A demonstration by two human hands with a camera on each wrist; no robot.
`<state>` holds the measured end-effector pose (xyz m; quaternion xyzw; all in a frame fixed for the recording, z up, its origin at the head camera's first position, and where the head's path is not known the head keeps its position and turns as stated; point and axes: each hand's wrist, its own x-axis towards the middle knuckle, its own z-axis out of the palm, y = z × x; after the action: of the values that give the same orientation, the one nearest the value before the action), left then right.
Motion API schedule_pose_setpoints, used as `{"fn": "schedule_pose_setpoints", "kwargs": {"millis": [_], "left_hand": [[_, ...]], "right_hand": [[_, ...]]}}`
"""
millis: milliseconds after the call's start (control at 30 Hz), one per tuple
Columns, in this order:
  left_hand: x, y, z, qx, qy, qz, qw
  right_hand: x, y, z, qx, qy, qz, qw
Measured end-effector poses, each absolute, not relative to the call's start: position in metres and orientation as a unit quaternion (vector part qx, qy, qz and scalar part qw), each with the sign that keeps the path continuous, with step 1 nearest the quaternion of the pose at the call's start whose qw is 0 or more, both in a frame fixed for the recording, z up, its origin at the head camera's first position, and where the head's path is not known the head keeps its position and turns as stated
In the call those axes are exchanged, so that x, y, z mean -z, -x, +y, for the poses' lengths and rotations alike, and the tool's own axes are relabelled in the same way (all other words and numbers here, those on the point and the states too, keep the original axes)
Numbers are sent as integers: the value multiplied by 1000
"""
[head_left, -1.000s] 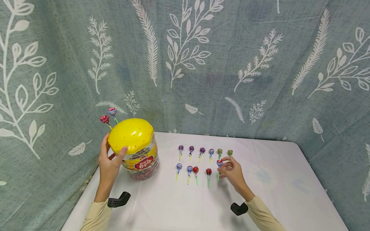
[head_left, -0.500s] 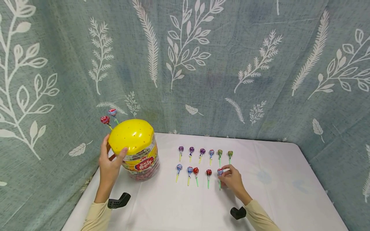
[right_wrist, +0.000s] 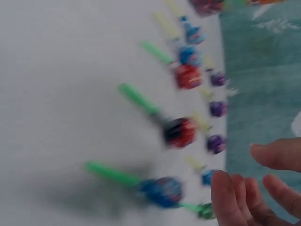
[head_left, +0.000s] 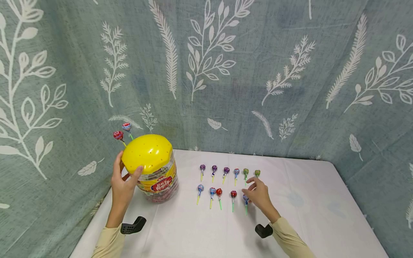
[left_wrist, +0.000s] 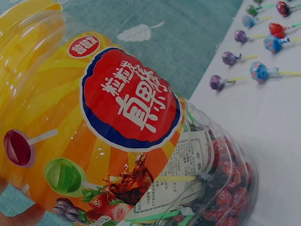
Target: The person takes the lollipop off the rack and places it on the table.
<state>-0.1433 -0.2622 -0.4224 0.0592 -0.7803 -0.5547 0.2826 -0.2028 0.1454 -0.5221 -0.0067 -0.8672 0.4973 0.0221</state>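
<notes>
My left hand point(head_left: 124, 188) grips a large clear candy jar point(head_left: 162, 184) near its top, the thumb lying on the yellow domed lid point(head_left: 148, 152). The jar leans a little; its left wrist view shows a printed label point(left_wrist: 131, 99) and red-wrapped sweets inside. My right hand point(head_left: 260, 196) hovers with parted fingers and thumb by the near row, holding nothing. Right beside its fingers lies a blue-wrapped lollipop point(right_wrist: 162, 192) on a green stick. Next to that is a dark red lollipop point(head_left: 233, 194), also green-sticked.
Two lollipops, one red point(head_left: 118, 135) and one blue and red point(head_left: 127, 127), stick up behind the lid. A far row holds purple point(head_left: 214, 168), blue and green lollipops point(head_left: 246, 172). More lie in the near row on the white table point(head_left: 180, 229). A patterned curtain point(head_left: 226, 89) stands behind.
My right hand has brought the blue lollipop toward the near edge, laid it at the near row's right end and let go. The left hand keeps its hold on the jar.
</notes>
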Motion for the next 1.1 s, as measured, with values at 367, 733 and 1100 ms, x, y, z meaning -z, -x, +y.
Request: {"fn": "schedule_pose_setpoints", "kwargs": {"millis": [367, 733, 1100], "left_hand": [[421, 142, -262, 553, -63, -783, 276], [421, 140, -262, 553, -65, -783, 277], [420, 139, -264, 546, -45, -784, 292]], "right_hand": [[439, 228, 98, -591, -124, -797, 4], [349, 229, 38, -592, -264, -761, 2], [341, 269, -32, -594, -329, -734, -3]]}}
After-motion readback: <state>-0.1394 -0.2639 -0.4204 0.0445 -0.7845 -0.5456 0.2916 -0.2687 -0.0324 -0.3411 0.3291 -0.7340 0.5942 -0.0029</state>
